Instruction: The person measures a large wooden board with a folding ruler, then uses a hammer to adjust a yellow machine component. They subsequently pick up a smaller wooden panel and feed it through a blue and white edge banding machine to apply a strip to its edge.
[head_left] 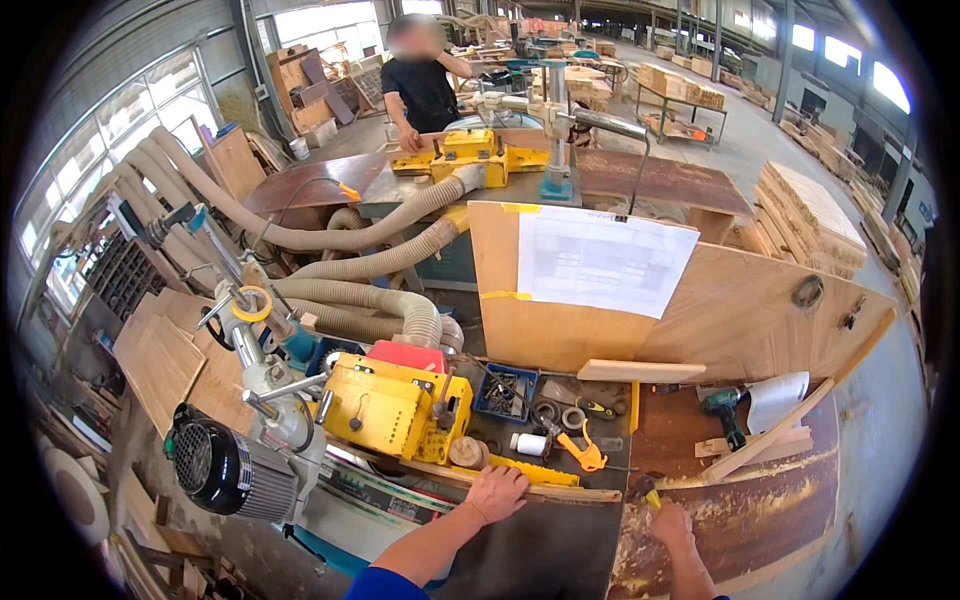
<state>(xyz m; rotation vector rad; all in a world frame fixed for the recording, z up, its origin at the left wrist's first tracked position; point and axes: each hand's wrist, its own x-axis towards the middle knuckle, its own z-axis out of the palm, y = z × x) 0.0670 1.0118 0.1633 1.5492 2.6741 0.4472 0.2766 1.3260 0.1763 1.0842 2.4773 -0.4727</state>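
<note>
My left hand [498,493] lies over a long wooden strip [590,494] at the front of the machine table, its fingers curled over the top edge. Just behind it are a yellow bar [535,471] and a round wooden block [467,452]. To the right, my right hand [672,522] is closed round the yellow handle of a hammer [646,489], whose dark head sits over the sawdust-strewn brown board [740,530]. The yellow machine guard [385,405] stands to the left of my left hand.
A motor [235,465] juts out at left. Behind the strip lie a blue bin [506,391] of metal parts, a white bottle [528,443] and an orange-handled tool [583,452]. A cordless drill [727,415] lies right. Beyond the upright panel [750,310], a co-worker [425,90] stands.
</note>
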